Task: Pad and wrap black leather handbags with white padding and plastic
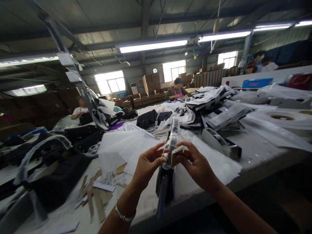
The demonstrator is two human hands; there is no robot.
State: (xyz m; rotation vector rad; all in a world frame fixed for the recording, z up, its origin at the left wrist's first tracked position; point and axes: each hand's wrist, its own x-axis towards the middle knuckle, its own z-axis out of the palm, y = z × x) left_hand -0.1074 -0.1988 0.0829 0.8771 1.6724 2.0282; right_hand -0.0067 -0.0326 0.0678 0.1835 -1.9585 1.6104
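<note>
1. Left hand [148, 164]: fingertips pinched on a thin cord [161, 157].
2. Right hand [197, 164]: fingertips closed on a card [175, 160].
3. Bag [166, 187]: edge-on on the counter [191, 191], below both hands; strap [174, 130] already film-wrapped.
4. Card: apparently not yet fastened; blur obscures this.

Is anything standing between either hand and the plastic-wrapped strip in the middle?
Nothing visible blocks the left hand, close beside the plastic-wrapped strip. The right hand pinches a small brown piece at the strip's side; whether they touch is unclear.
</note>
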